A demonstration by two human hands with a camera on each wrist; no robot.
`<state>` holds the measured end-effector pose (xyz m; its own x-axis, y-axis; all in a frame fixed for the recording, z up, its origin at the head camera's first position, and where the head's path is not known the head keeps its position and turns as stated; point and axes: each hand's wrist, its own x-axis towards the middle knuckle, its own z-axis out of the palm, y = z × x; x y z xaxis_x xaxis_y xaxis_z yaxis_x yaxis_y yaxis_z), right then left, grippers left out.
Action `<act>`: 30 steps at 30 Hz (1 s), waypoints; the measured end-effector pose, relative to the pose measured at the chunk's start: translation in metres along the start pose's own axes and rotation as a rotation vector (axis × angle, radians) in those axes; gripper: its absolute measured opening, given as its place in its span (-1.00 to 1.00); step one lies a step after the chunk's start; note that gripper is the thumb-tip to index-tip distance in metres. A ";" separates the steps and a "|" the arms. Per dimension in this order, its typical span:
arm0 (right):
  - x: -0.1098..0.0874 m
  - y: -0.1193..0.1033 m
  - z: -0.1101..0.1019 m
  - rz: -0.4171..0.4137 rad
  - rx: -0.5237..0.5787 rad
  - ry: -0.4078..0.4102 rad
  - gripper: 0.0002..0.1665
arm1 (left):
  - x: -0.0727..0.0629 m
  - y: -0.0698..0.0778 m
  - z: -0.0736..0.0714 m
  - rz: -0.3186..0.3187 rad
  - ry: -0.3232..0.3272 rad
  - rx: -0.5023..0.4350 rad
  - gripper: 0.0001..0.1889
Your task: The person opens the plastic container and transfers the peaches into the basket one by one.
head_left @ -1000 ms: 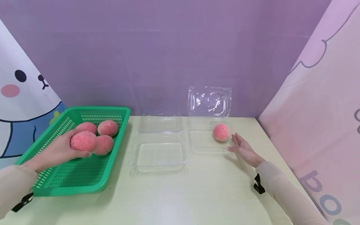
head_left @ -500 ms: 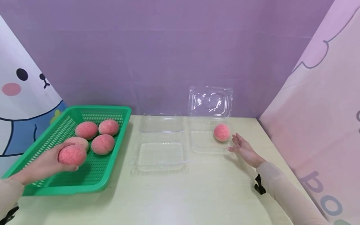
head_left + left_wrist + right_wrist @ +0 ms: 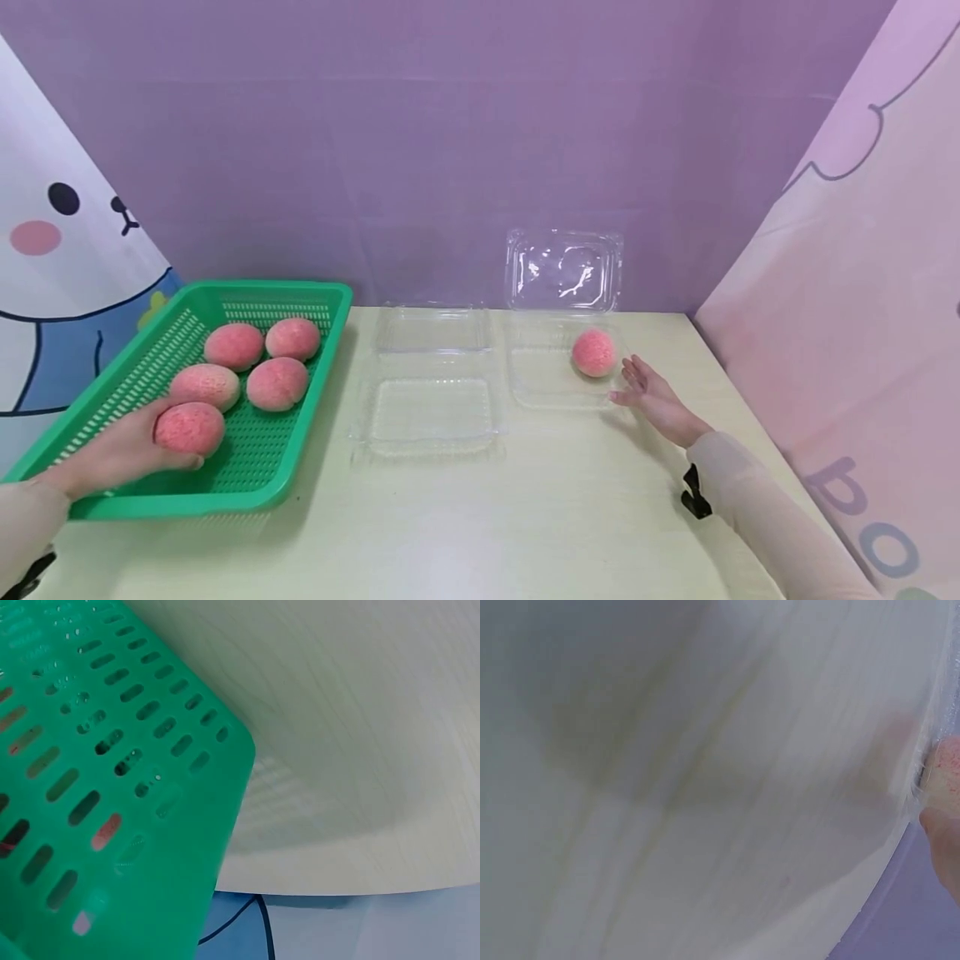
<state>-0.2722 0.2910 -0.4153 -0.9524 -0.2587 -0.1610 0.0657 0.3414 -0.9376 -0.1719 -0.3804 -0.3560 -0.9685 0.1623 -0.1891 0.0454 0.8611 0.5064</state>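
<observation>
In the head view, a green plastic basket (image 3: 180, 505) holds several pink peaches (image 3: 277, 384). My left hand (image 3: 120, 450) grips the nearest peach (image 3: 190, 429) inside the basket, thumb on its near side. Farther right, a clear plastic clamshell box (image 3: 543, 398) stands with its lid (image 3: 564, 271) raised, and one pink peach (image 3: 594, 352) sits in its right part. Beside that box's right edge my right hand (image 3: 660, 404) rests with loosely extended fingers, holding nothing. The left wrist view has only the slotted basket wall (image 3: 176, 817); that hand is out of it.
Left of the box with the peach lies another clear clamshell box (image 3: 431, 408), opened flat with no fruit in it. Both stand on a pale wooden table (image 3: 480, 533). A purple cloth (image 3: 450, 150) closes off the back, with printed cloths at either side.
My left hand has brought its peach leftward and nearer, away from the other peaches, to the basket's front left part. In the last half second it barely moves. My right hand stays put.
</observation>
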 end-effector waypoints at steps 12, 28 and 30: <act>0.000 0.002 -0.001 0.000 0.010 -0.001 0.17 | 0.011 -0.008 0.005 0.007 -0.038 0.009 -0.07; 0.002 0.002 -0.002 0.008 -0.013 0.002 0.19 | 0.012 -0.013 0.006 0.022 -0.068 -0.008 -0.08; 0.001 0.003 -0.002 0.008 -0.011 0.000 0.19 | 0.011 -0.014 0.006 0.007 -0.069 -0.008 -0.06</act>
<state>-0.2740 0.2932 -0.4175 -0.9519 -0.2560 -0.1687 0.0704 0.3530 -0.9330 -0.1815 -0.3875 -0.3698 -0.9488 0.2012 -0.2434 0.0495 0.8560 0.5145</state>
